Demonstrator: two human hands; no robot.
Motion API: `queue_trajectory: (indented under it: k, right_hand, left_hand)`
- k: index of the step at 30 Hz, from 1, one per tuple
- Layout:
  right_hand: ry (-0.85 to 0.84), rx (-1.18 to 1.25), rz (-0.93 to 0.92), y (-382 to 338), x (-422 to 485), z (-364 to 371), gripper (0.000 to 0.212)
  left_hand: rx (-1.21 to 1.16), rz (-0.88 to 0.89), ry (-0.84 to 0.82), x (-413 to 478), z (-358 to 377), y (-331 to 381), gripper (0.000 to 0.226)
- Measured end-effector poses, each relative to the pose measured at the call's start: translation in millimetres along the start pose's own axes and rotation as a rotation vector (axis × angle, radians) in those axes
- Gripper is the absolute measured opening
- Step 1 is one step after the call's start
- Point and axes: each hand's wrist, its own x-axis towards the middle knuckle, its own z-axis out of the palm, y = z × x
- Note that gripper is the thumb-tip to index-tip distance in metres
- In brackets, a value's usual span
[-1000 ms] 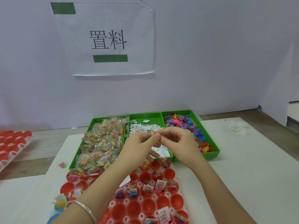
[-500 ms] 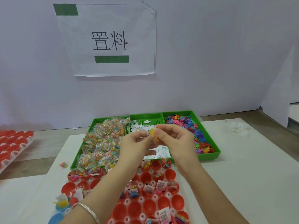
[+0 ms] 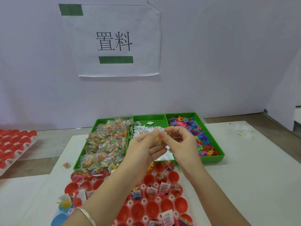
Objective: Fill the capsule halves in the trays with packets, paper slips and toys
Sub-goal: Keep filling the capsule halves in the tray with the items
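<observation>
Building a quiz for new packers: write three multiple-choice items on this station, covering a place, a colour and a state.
1. Which green bin holds the paper slips? A left B middle C right
2. What colour is the held toy? A yellow B black C white
3. The hands are? A flat on the table B in the packet bin C raised, pinching a toy
B: the slips lie in the middle bin. A: it is plainly yellow. C: left hand and right hand pinch it in mid-air.
</observation>
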Motion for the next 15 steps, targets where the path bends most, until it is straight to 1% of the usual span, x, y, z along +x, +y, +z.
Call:
queue_trajectory:
  k: [2, 5, 7, 9, 11, 15]
  right_hand:
    - [0.01, -0.042, -0.024, 0, 0, 0, 0.018]
    - [0.002, 0.001, -0.029, 1, -2, 4, 0.022]
    - [-0.015, 0.006, -0.046, 2, -5, 8, 0.017]
    - [0.012, 0.021, -0.081, 4, -6, 10, 0.013]
    - [0.042, 0.065, -0.099, 4, -6, 9, 0.01]
    - [0.002, 0.125, -0.087, 1, -7, 8, 0.007]
  left_hand:
    - [0.015, 0.01, 0.001, -1, 1, -1, 0.024]
    - [-0.067, 0.015, 0.061, -2, 6, -1, 0.024]
    - [-0.106, 0.024, 0.094, -4, 12, 1, 0.022]
    - [-0.104, 0.026, 0.102, -6, 15, 0, 0.023]
    - [-0.039, 0.034, 0.111, -9, 17, -3, 0.025]
    - [0.238, 0.126, 0.113, -10, 11, -6, 0.025]
